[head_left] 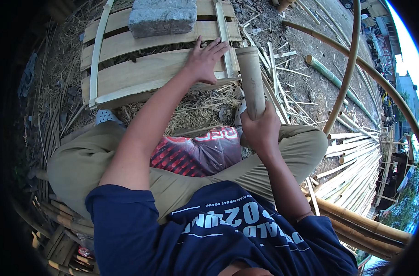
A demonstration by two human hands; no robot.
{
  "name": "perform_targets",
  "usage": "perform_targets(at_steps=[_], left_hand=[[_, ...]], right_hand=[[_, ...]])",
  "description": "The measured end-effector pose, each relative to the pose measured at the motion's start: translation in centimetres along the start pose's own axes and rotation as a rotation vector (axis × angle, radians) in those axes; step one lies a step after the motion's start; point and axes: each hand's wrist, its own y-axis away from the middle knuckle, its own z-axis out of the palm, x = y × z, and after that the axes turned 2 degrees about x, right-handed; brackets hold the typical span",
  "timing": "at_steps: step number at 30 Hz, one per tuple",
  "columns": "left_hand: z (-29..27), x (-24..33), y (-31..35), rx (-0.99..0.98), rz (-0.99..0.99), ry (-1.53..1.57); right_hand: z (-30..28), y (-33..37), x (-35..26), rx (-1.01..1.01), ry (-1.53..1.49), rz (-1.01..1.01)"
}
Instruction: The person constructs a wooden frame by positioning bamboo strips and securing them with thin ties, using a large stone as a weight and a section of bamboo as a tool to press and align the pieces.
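Note:
My left hand (207, 60) lies with its fingers spread on the right part of a slatted wooden panel (140, 73), beside a thin pale strip (224, 37) that runs across the slats. In my right hand (263, 129) is a thick piece of bamboo (251, 78), gripped near its lower end, its other end pointing away from me next to the panel's right edge. A rough grey stone block (162, 18) rests on the far part of the panel. Another pale strip (99, 50) crosses the slats on the left.
Split bamboo strips (347, 184) lie in a large pile at the right. A green bamboo pole (333, 78) is on the ground beyond, and curved poles (356, 55) rise nearby. My crossed legs (80, 156) flank a dark red printed sack (200, 152). Straw and offcuts litter the ground.

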Motion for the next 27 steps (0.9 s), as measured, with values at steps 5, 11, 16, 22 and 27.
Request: perform_targets(at_steps=[5, 11, 16, 22, 27], left_hand=[[0.5, 0.4, -0.4, 0.044, 0.034, 0.032], [1.1, -0.7, 0.2, 0.084, 0.029, 0.014], [0.2, -0.2, -0.6, 0.068, 0.029, -0.012], [0.3, 0.2, -0.5, 0.073, 0.055, 0.012], [1.0, -0.2, -0.5, 0.028, 0.009, 0.012]], right_hand=[[2.3, -0.9, 1.9, 0.066, 0.148, -0.009], [-0.4, 0.4, -0.9, 0.259, -0.174, -0.039], [2.4, -1.7, 2.2, -0.028, 0.273, -0.031], [3.0, -1.2, 2.8, 0.066, 0.158, 0.101], [0.4, -0.1, 0.9, 0.226, -0.119, -0.005]])
